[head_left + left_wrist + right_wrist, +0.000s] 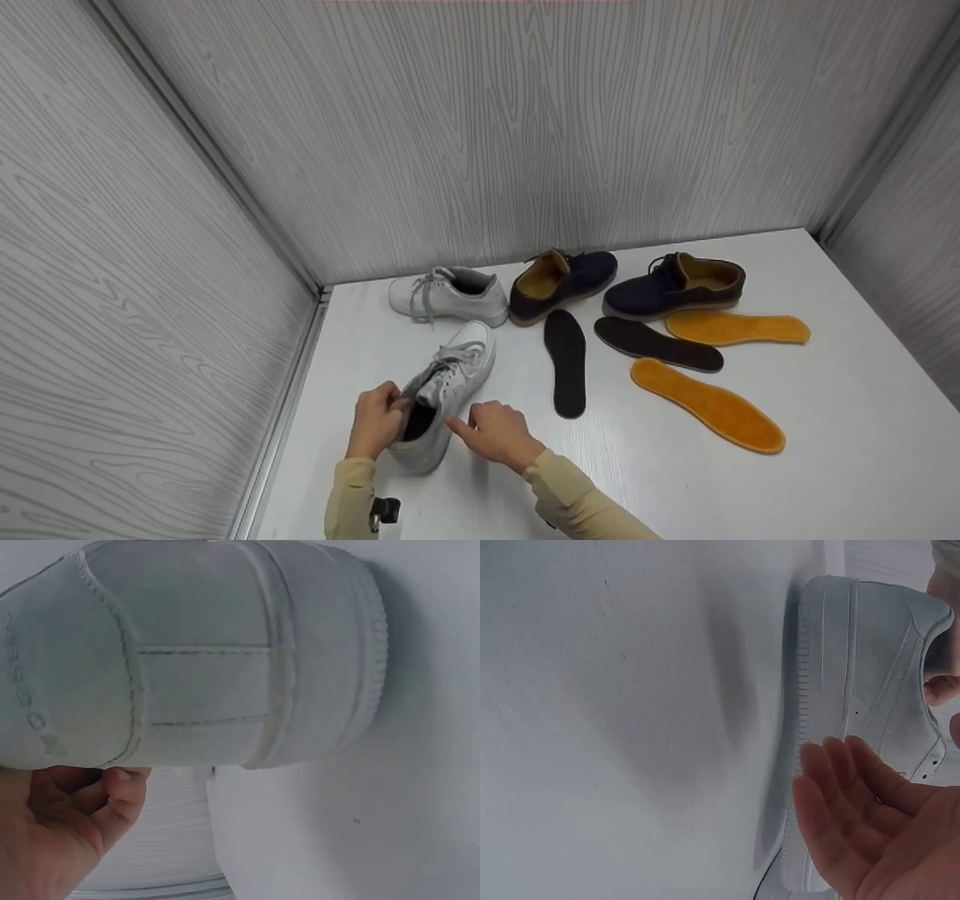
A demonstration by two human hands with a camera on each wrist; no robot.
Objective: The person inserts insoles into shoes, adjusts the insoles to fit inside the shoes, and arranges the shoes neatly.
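A white lace-up sneaker [426, 455] stands at the front left of the white table, its heel toward me and its toe pointing away to the right. My left hand [375, 421] pinches the left edge of its collar. On the other side, my right hand [496, 435] has its thumb at the collar's right edge, with the other fingers loosely bent. The right wrist view shows those fingers [821, 810] beside the sneaker's side wall, not wrapped round it. Dark lining shows inside the opening. The heel [202, 686] fills much of the left wrist view.
Behind stands a second white sneaker [450, 298]. Two dark blue shoes [592, 271] [652, 296] are along the back wall. Two black insoles [568, 367] [660, 346] and two orange insoles [739, 328] [712, 405] lie to the right. Panels enclose the table's back and sides.
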